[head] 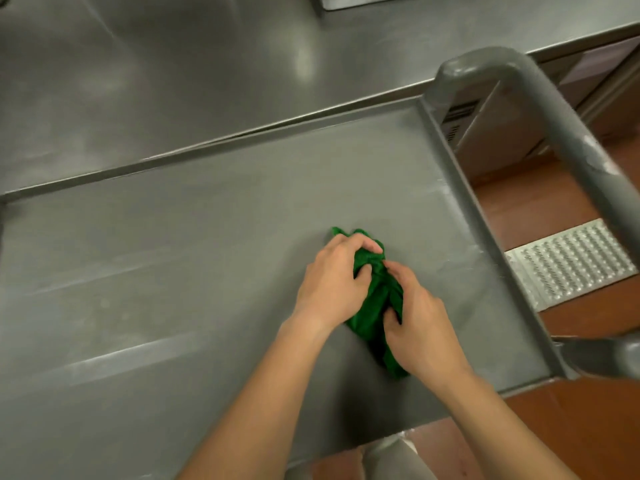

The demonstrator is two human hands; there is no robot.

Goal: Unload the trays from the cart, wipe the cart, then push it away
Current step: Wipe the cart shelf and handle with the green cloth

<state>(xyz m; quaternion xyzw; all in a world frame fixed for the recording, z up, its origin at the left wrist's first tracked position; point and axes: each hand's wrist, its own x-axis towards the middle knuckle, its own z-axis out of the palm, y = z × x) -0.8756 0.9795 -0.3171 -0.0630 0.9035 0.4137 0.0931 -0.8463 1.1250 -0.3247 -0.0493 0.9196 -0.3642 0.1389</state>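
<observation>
**Wiping under way; unloading appears complete**

Inspecting the cart [207, 237]: no trays remain on its top shelf, so unloading is judged done for this level; lower shelves are out of view. A green cloth [372, 299] lies bunched on the shelf, toward 4 o'clock of the shelf's middle. The left hand [332, 282] is closed over the cloth's far end; the right hand [419, 327], at 4 o'clock from the left, pinches its near end. Both appear to be gathering the cloth. Streaks at 9 o'clock suggest partial wiping. The handle [554, 133], at 2 o'clock, is untouched; pushing away is outstanding. The steel counter [173, 81] adjoins at 12 o'clock.
</observation>
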